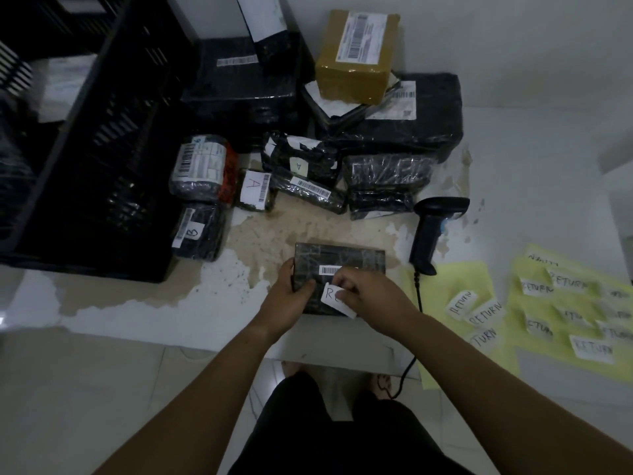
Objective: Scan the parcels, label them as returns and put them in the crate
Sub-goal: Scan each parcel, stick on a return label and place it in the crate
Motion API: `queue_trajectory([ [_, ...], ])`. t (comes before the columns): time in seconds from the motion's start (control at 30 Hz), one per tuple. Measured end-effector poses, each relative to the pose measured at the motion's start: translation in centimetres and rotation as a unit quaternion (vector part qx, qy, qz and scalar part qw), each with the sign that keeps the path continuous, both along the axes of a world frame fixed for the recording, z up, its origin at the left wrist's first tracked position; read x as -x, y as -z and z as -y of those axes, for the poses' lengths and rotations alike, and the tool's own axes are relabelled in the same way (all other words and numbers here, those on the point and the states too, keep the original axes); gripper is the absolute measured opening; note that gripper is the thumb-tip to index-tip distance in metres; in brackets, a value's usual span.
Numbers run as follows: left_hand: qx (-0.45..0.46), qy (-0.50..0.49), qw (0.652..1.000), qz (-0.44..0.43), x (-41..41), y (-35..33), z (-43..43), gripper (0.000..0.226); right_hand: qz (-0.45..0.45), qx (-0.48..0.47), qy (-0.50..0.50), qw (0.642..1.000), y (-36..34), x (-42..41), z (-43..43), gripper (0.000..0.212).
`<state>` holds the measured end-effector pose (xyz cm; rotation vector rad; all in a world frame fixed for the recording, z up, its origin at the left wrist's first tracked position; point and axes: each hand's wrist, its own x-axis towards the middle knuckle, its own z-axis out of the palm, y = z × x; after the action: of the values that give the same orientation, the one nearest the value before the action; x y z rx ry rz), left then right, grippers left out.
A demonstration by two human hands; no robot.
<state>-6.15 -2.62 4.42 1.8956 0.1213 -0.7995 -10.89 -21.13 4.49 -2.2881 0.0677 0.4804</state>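
On a white table (137, 303), a black wrapped parcel (342, 257) is gripped steady by the left hand (291, 299), a white paper label (330, 296) pinched by the right hand (373, 293) for sticking.

black crate (102, 166) ×1, 10 o'clock | brown carton (356, 56) ×1, 12 o'clock | black-wrapped parcel (342, 257) ×about 11, ten from 10 to 1 o'clock, one at centre | barcode scanner (431, 231) ×1, 3 o'clock | yellow sheet (459, 279) ×at least 2, 4 o'clock | RETURN label (330, 295) ×about 12, one at centre, rest at 4 o'clock
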Motion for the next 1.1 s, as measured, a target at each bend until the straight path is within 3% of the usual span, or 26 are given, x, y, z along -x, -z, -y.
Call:
queue_trajectory([
  [0.2, -0.004, 0.023, 1.000, -0.002, -0.1, 1.6, -0.7, 0.053, -0.012, 0.043, -0.045, 0.998, 1.0, -1.8, -0.9, 0.010],
  [0.63, 0.000, 0.024, 0.999, 0.030, -0.1, 3.3, -1.1, 0.063, 0.010, 0.086, 0.007, 0.996, 2.2, -1.5, -1.7, 0.018],
  [0.87, -0.008, -0.012, 0.999, 0.045, 0.0, 3.7, -0.6, 0.068, 0.049, 0.160, 0.013, 0.986, 1.6, -1.7, -2.0, 0.042],
  [0.97, -0.028, -0.017, 0.998, 0.050, -0.2, 3.8, -0.2, 0.064, 0.029, 0.145, 0.010, 0.989, 1.7, -1.2, -1.4, 0.036],
  [1.1, -0.041, -0.019, 0.998, 0.050, -0.4, 3.8, 0.0, 0.058, 0.115, 0.160, 0.022, 0.980, 1.9, 1.2, -0.5, 0.040],
])
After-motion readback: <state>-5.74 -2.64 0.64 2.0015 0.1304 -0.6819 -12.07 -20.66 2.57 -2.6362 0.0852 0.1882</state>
